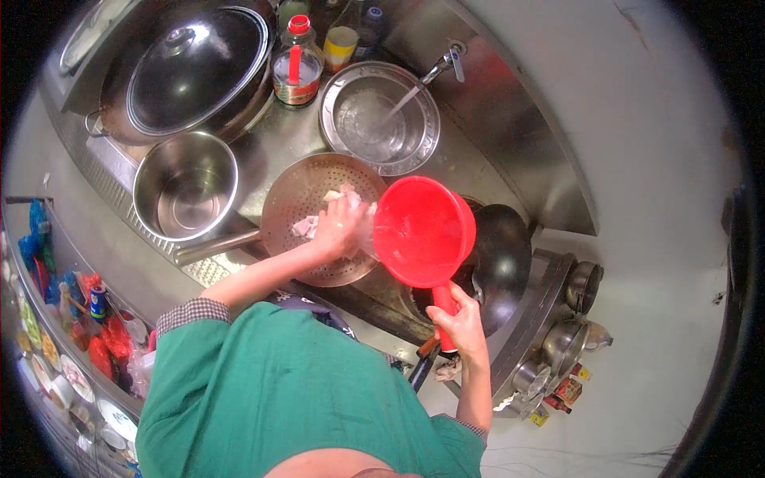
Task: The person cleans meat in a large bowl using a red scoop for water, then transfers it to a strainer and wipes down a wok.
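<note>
My right hand (459, 319) is closed round the handle of a red plastic ladle (418, 230), which is tilted towards the perforated metal strainer (287, 209). Water seems to pour from its left side over my left hand (342, 224). That hand lies in the strainer on pale pink pieces that look like raw meat (306, 227); whether its fingers grip any is hidden. The strainer's long metal handle (218, 248) points left. Behind it, water runs from a tap (442, 64) into a metal basin (331, 113).
An empty steel pot (143, 203) stands left of the strainer, near a large wok with a domed lid (197, 71). A plastic bottle with a red cap (297, 74) is left of the basin. At the right are a black wok (508, 263) and a rack (538, 299) beside several metal pots.
</note>
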`<state>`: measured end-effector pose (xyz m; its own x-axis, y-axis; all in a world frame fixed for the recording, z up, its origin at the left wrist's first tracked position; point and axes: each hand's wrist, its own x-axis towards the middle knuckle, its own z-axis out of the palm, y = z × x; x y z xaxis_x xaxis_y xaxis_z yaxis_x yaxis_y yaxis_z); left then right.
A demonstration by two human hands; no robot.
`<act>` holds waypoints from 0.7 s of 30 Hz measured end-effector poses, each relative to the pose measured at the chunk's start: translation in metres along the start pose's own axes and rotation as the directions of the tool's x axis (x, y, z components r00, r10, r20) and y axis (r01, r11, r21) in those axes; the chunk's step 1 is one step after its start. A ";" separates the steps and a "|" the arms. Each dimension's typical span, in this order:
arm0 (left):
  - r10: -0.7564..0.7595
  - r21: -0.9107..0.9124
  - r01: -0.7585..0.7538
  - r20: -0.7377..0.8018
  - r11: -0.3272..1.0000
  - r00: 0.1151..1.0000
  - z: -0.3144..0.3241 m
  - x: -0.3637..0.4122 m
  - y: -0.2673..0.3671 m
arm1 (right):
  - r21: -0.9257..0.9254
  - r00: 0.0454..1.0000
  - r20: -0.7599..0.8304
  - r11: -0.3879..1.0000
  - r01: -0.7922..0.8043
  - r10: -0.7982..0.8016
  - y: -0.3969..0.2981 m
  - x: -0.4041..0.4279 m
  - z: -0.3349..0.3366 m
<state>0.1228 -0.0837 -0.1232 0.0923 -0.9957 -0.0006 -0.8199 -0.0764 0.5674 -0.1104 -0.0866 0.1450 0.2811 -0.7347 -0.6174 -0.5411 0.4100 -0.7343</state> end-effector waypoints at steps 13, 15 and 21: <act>-0.170 -0.715 0.396 0.369 0.576 0.914 -0.046 0.024 -0.022 | -0.284 0.992 -0.105 0.958 0.043 -0.076 0.007 0.008 0.008; -0.077 -0.598 0.324 0.400 0.733 0.913 -0.050 0.025 -0.017 | -0.418 0.983 -0.105 0.903 0.096 -0.152 0.006 0.010 0.011; 0.247 -0.046 -0.243 0.114 0.969 0.962 -0.019 0.021 0.006 | -0.801 0.858 -0.007 0.516 0.303 -0.514 0.012 0.013 0.015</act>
<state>0.1309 -0.1042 -0.1046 -0.1783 -0.9829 0.0457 -0.7910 0.1708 0.5875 -0.1013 -0.0829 0.1245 0.5137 -0.8447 -0.1505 -0.8292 -0.4436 -0.3401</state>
